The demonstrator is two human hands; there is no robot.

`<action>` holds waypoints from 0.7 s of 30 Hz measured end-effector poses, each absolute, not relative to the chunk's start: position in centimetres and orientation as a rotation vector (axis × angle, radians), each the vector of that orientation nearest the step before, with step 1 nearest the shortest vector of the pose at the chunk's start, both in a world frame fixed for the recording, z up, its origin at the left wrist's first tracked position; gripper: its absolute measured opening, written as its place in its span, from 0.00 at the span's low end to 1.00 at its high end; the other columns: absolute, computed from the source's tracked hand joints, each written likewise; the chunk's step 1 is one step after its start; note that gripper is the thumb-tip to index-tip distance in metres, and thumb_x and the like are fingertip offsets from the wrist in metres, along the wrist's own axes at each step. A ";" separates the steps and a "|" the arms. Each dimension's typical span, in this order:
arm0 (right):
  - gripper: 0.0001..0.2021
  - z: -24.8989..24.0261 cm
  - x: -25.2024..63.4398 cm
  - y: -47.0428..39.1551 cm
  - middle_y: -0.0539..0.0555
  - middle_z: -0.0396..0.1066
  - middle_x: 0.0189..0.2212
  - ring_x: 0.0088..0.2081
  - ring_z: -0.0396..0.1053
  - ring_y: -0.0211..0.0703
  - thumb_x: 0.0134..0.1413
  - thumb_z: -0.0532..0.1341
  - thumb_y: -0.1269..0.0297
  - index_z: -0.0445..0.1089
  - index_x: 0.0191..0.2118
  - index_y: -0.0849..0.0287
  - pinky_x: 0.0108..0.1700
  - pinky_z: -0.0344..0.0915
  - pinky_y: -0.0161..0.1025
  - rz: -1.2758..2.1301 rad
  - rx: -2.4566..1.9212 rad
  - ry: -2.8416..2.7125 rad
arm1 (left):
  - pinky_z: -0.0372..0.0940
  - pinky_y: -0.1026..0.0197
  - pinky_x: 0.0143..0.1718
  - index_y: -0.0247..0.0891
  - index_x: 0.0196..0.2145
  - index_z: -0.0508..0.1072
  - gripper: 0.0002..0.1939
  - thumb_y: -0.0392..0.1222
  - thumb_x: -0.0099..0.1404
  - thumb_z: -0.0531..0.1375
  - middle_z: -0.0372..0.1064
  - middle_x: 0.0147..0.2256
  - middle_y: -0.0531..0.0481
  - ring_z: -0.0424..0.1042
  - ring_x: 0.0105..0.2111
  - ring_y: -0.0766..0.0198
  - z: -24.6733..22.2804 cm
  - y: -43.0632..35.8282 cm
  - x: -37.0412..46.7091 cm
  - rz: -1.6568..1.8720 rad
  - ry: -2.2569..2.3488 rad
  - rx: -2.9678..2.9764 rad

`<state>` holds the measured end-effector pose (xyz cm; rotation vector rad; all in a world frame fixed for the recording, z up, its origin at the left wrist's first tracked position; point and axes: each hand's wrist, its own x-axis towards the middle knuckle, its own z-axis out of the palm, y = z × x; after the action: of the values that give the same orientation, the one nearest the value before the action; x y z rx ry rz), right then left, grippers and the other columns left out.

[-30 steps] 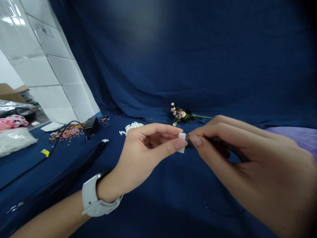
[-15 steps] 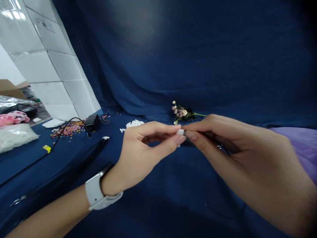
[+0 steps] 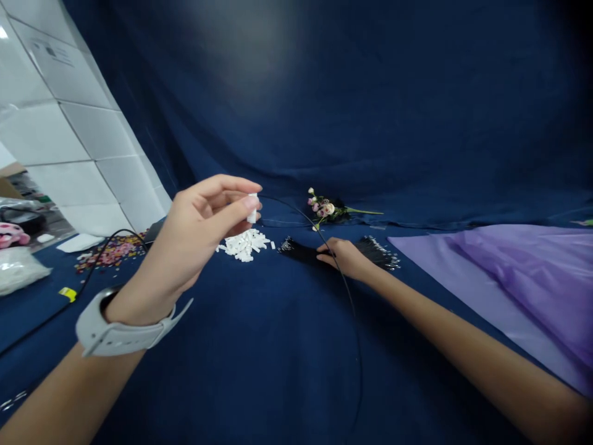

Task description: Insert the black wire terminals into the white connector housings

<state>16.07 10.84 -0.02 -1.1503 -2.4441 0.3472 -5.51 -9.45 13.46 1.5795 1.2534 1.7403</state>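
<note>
My left hand (image 3: pixel 204 222), wearing a watch with a pale strap, is raised and pinches a small white connector housing (image 3: pixel 252 209) between thumb and fingers. From that housing a thin black wire (image 3: pixel 345 284) arcs right and hangs down in front of the cloth. Farther right, my right hand (image 3: pixel 343 256) reaches down to a bundle of black wires (image 3: pixel 301 249) with metal terminals at both ends. Its fingers are bent together at the middle of the bundle; how many wires they grip cannot be made out. A pile of white connector housings (image 3: pixel 244 245) lies below my left hand.
Artificial flowers (image 3: pixel 327 209) lie behind the bundle. Purple sheeting (image 3: pixel 500 272) covers the right side. On the left are colourful confetti pieces (image 3: pixel 113 250), a black cable (image 3: pixel 92 272) with a yellow tag, a clear plastic bag (image 3: pixel 21 271) and white stacked boxes (image 3: pixel 69 142).
My hands have separated. The left one has lifted leftward with the white connector housing and its wire; the right one has let go and moved out to the wire bundle.
</note>
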 end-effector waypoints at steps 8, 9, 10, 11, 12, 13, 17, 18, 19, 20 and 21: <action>0.12 0.8 15.2 11.9 0.53 0.70 0.39 0.38 0.69 0.38 0.60 0.58 0.58 0.69 0.42 0.62 0.41 0.69 0.41 0.376 -1.340 -2.498 | 0.67 0.74 0.29 0.41 0.35 0.78 0.05 0.40 0.58 0.66 0.71 0.30 0.53 0.70 0.29 0.72 13.3 -8.9 -6.4 1.747 1.254 1.614; 0.13 1.0 15.1 12.0 0.53 0.70 0.38 0.37 0.69 0.38 0.60 0.58 0.57 0.69 0.42 0.62 0.41 0.69 0.40 0.394 -1.356 -2.500 | 0.68 0.74 0.29 0.41 0.35 0.78 0.06 0.40 0.58 0.66 0.71 0.30 0.53 0.70 0.29 0.72 13.3 -8.9 -6.3 1.734 1.262 1.615; 0.13 1.1 15.1 12.0 0.53 0.70 0.38 0.37 0.69 0.37 0.60 0.58 0.57 0.69 0.42 0.62 0.40 0.69 0.40 0.411 -1.370 -2.502 | 0.68 0.74 0.29 0.40 0.36 0.78 0.06 0.40 0.58 0.66 0.71 0.30 0.53 0.70 0.29 0.72 13.3 -8.8 -6.3 1.723 1.272 1.615; 0.13 1.3 15.1 12.1 0.53 0.70 0.38 0.37 0.69 0.37 0.60 0.58 0.57 0.69 0.41 0.62 0.40 0.69 0.40 0.426 -1.380 -2.502 | 0.68 0.74 0.29 0.40 0.36 0.78 0.07 0.40 0.58 0.66 0.71 0.30 0.53 0.70 0.29 0.71 13.2 -8.8 -6.3 1.716 1.281 1.611; 0.13 1.5 15.1 12.1 0.53 0.70 0.38 0.36 0.69 0.37 0.61 0.57 0.57 0.69 0.41 0.63 0.39 0.70 0.39 0.436 -1.388 -2.498 | 0.68 0.74 0.29 0.39 0.36 0.78 0.07 0.40 0.58 0.66 0.71 0.30 0.53 0.70 0.29 0.71 13.3 -8.7 -6.2 1.711 1.288 1.597; 0.13 1.6 15.2 12.1 0.53 0.70 0.38 0.36 0.69 0.36 0.61 0.57 0.57 0.69 0.41 0.63 0.39 0.70 0.39 0.439 -1.394 -2.488 | 0.67 0.73 0.29 0.39 0.35 0.78 0.07 0.40 0.57 0.67 0.71 0.30 0.53 0.70 0.29 0.71 13.3 -8.7 -6.3 1.706 1.293 1.578; 0.12 2.6 15.4 11.9 0.54 0.70 0.39 0.37 0.69 0.36 0.62 0.56 0.58 0.68 0.43 0.62 0.40 0.70 0.40 0.371 -1.397 -2.393 | 0.67 0.74 0.30 0.38 0.35 0.77 0.06 0.39 0.57 0.66 0.70 0.29 0.53 0.69 0.29 0.72 13.2 -8.3 -6.5 1.680 1.261 1.502; 0.12 3.1 15.5 11.8 0.54 0.70 0.40 0.37 0.69 0.37 0.62 0.56 0.58 0.68 0.44 0.62 0.40 0.69 0.40 0.345 -1.387 -2.365 | 0.67 0.74 0.30 0.37 0.35 0.77 0.07 0.39 0.57 0.66 0.69 0.29 0.53 0.69 0.29 0.72 13.1 -8.1 -6.6 1.669 1.250 1.486; 0.13 3.6 15.6 11.6 0.54 0.70 0.40 0.37 0.69 0.37 0.62 0.56 0.58 0.68 0.45 0.62 0.40 0.69 0.40 0.319 -1.375 -2.335 | 0.67 0.74 0.30 0.38 0.35 0.77 0.07 0.39 0.57 0.67 0.70 0.29 0.53 0.69 0.30 0.72 12.9 -7.9 -6.6 1.656 1.243 1.467; 0.13 4.2 15.8 11.3 0.54 0.70 0.40 0.37 0.69 0.37 0.62 0.56 0.58 0.67 0.46 0.62 0.40 0.69 0.40 0.293 -1.360 -2.306 | 0.67 0.74 0.31 0.38 0.36 0.77 0.08 0.40 0.57 0.67 0.70 0.29 0.53 0.69 0.30 0.73 12.8 -7.7 -6.7 1.643 1.239 1.443; 0.13 5.0 16.1 11.0 0.54 0.70 0.39 0.36 0.69 0.36 0.62 0.56 0.58 0.67 0.46 0.62 0.39 0.69 0.40 0.265 -1.341 -2.279 | 0.67 0.74 0.32 0.38 0.36 0.77 0.08 0.40 0.57 0.67 0.70 0.30 0.53 0.69 0.30 0.73 12.6 -7.5 -6.7 1.629 1.235 1.420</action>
<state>16.15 10.99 5.02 -1.3412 -2.2792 0.2652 -6.69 -7.51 12.57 1.4200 1.2351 1.6289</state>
